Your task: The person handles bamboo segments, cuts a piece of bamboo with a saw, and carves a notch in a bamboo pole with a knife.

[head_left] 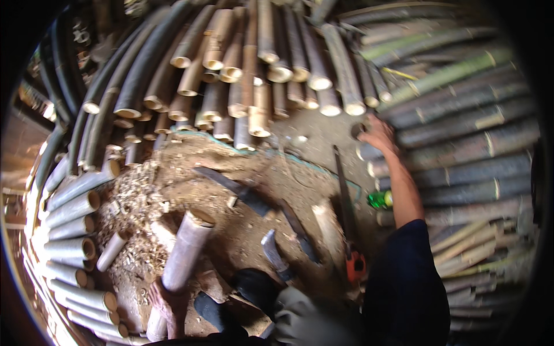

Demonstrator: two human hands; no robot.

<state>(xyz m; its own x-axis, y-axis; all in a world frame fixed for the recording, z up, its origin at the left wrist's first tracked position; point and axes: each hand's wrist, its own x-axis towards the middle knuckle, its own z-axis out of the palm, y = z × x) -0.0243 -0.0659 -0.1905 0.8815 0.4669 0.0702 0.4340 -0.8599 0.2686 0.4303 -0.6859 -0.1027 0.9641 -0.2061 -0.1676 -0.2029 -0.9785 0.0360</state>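
Note:
At the lower left, my left hand (163,304) is wrapped around the lower part of a thick cut bamboo section (186,251), which leans with its pale cut end up. My right arm stretches far to the right. There my right hand (379,136) has its fingers curled about a dark round object (357,130) beside the ends of the bamboo poles; blur hides its kind. A green bottle (379,199) lies below that hand. Nearby, a saw with an orange handle (355,265) rests on the ground.
A machete (245,196), a dark long tool (300,233) and a curved blade (271,249) lie before me. Wood shavings (130,225) cover the ground at left. Stacked bamboo sections (213,52) stand ahead, more tubes (69,245) at left, long poles (461,144) at right.

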